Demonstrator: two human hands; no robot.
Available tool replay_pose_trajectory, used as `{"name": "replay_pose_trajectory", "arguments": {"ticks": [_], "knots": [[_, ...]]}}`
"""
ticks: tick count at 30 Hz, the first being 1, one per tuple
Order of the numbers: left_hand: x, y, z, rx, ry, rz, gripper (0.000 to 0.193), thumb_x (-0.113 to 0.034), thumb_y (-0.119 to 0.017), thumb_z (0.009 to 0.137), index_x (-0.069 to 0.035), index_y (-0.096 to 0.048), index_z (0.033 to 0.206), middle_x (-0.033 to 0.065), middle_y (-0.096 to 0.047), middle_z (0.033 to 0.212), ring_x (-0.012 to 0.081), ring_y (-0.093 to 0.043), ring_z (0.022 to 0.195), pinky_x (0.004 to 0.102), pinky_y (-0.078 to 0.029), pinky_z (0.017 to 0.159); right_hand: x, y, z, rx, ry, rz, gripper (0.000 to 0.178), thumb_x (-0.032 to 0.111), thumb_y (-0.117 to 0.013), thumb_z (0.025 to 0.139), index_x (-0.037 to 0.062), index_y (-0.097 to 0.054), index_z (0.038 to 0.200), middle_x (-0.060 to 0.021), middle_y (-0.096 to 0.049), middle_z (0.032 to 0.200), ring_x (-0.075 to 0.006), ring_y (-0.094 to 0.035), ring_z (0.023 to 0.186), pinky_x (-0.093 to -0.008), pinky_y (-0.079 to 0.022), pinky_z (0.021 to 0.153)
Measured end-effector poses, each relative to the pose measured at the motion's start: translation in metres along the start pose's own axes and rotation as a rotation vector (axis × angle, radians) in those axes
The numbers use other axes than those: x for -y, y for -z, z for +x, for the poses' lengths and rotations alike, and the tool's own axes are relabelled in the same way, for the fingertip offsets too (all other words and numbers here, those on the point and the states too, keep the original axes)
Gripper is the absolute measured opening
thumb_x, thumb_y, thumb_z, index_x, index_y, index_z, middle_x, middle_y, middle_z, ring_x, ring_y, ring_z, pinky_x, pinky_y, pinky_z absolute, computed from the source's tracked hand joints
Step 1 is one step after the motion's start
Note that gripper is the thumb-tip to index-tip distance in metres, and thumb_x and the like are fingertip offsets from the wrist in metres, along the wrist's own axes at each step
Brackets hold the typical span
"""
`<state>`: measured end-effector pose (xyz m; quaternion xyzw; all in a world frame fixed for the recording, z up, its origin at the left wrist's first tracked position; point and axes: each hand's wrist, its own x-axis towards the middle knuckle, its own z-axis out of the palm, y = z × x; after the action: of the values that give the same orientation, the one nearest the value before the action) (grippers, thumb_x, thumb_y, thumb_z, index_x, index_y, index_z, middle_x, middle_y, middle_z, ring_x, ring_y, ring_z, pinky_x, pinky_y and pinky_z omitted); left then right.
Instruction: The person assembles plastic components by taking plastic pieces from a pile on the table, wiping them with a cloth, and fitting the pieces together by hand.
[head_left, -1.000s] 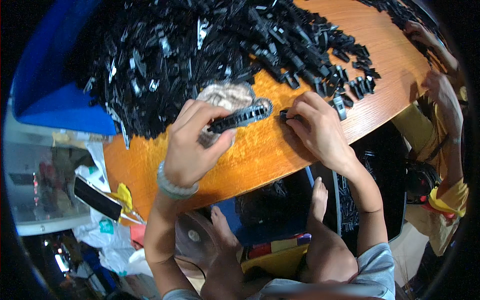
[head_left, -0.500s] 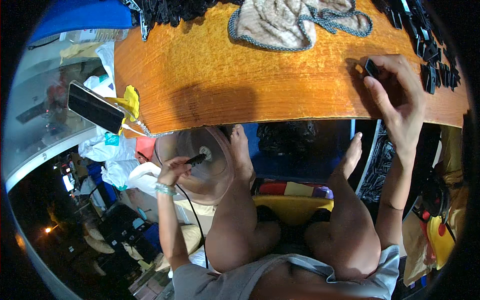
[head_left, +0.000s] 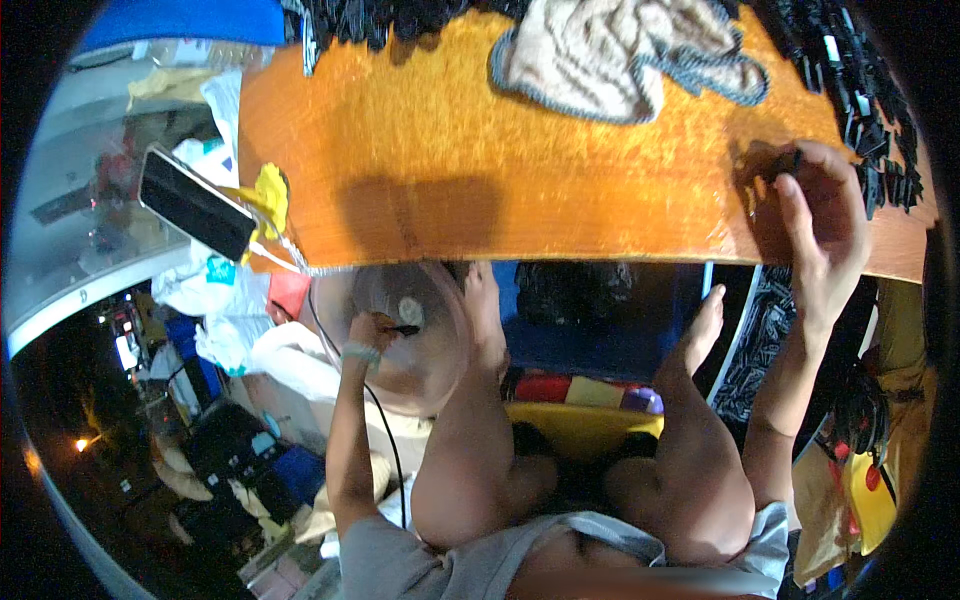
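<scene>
The left hand pinches a small black part over a clear plastic basin, while the right hand grips a black clip on the orange table.

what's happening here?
A person sits at an orange table. The left hand is lowered beside the table, holding a small black part over a clear bowl below the table edge. The right hand rests on the tabletop pinching another black piece next to a pile of black parts. A beige cloth lies at the far side.
</scene>
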<state>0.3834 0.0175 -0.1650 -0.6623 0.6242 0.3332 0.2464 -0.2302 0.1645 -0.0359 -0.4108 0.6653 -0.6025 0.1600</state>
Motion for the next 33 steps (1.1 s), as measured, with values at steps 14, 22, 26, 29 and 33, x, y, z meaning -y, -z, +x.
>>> {"name": "replay_pose_trajectory", "arguments": {"ticks": [14, 22, 26, 29, 33], "knots": [[-0.401, 0.082, -0.137, 0.409, -0.921, -0.715, 0.013, -0.004, -0.053, 0.097, -0.001, -0.051, 0.11, 0.0085, -0.059, 0.081, 0.0103, -0.056, 0.055, 0.023, -0.045, 0.049, 0.021, 0.013, -0.015, 0.079, 0.191, -0.654, 0.029, 0.005, -0.073, 0.071, 0.0033, -0.063, 0.098, -0.0112, -0.056, 0.096, -0.0302, -0.052, 0.093, -0.0396, -0.041, 0.083], [-0.452, 0.062, -0.12, 0.331, -0.899, -0.64, 0.03, 0.003, -0.068, 0.085, 0.001, -0.053, 0.111, 0.0075, -0.058, 0.079, 0.0055, -0.051, 0.052, 0.0193, -0.04, 0.045, 0.02, 0.012, 0.002, 0.116, 0.189, -0.267, 0.019, 0.004, -0.075, 0.075, 0.0011, -0.066, 0.091, -0.0102, -0.06, 0.08, -0.0273, -0.055, 0.076, -0.036, -0.045, 0.069], [-0.45, 0.047, -0.124, -0.261, -1.291, -0.359, 0.022, 0.001, -0.076, 0.074, -0.001, -0.069, 0.095, 0.0056, -0.057, 0.084, 0.0069, -0.045, 0.056, 0.0232, -0.038, 0.05, 0.018, 0.009, 0.004, 0.216, 0.174, -0.189, 0.021, 0.003, -0.076, 0.073, 0.0014, -0.068, 0.092, -0.0113, -0.062, 0.082, -0.0287, -0.056, 0.079, -0.0369, -0.046, 0.072], [-0.445, 0.04, -0.109, -0.334, -1.315, -0.332, 0.021, 0.001, -0.077, 0.073, -0.001, -0.07, 0.094, 0.0051, -0.056, 0.085, 0.0077, -0.044, 0.056, 0.0236, -0.037, 0.051, 0.013, 0.005, 0.006, 0.26, 0.153, -0.154, 0.02, 0.003, -0.076, 0.072, 0.0006, -0.069, 0.091, -0.0115, -0.062, 0.082, -0.0295, -0.056, 0.079, -0.0363, -0.046, 0.072], [-0.445, 0.034, -0.11, -0.277, -1.359, -0.414, 0.022, 0.001, -0.079, 0.072, 0.0, -0.071, 0.093, 0.0032, -0.056, 0.084, 0.007, -0.042, 0.055, 0.0238, -0.036, 0.051, 0.012, 0.001, 0.011, 0.314, 0.293, -0.176, 0.024, 0.004, -0.077, 0.07, 0.0004, -0.07, 0.092, -0.0099, -0.062, 0.09, -0.0287, -0.056, 0.089, -0.038, -0.044, 0.081]]}}
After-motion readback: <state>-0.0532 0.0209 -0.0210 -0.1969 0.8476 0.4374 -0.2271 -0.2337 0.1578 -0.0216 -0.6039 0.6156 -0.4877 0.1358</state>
